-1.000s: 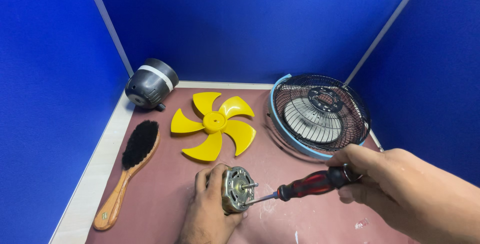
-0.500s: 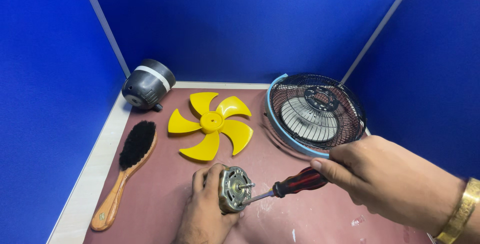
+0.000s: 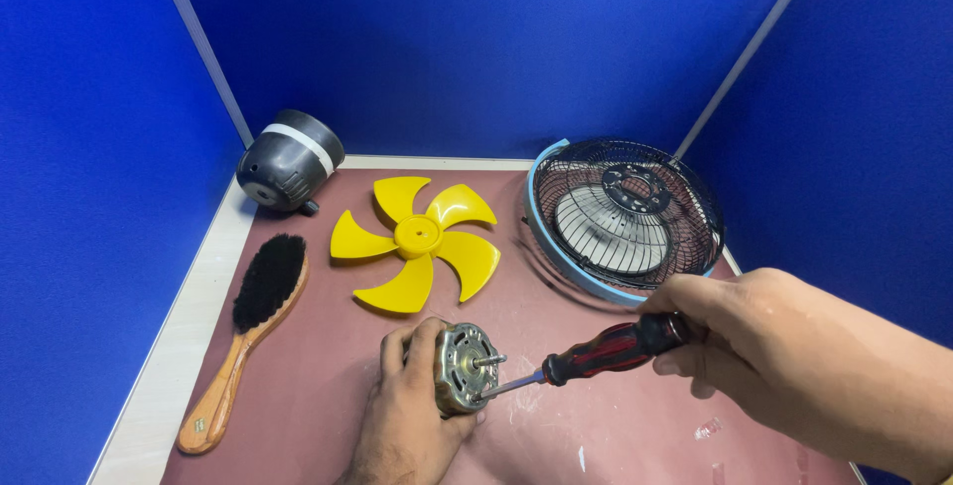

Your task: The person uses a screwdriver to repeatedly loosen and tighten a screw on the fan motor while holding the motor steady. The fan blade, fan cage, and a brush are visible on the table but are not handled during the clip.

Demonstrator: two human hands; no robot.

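Your left hand [image 3: 409, 425] comes into view from the bottom edge, bare: no glove, no ring and no sleeve on the part that shows, which ends just past the wrist. Its fingers [image 3: 395, 351] are bare too, with short nails and fine dark hair across the back of the hand. Your right hand [image 3: 764, 346] comes in from the lower right corner, broader in the picture, and is also bare. Its knuckles are uncovered, and the forearm behind it carries no sleeve or cuff as far as the edge of the view. No watch or band shows on either wrist.
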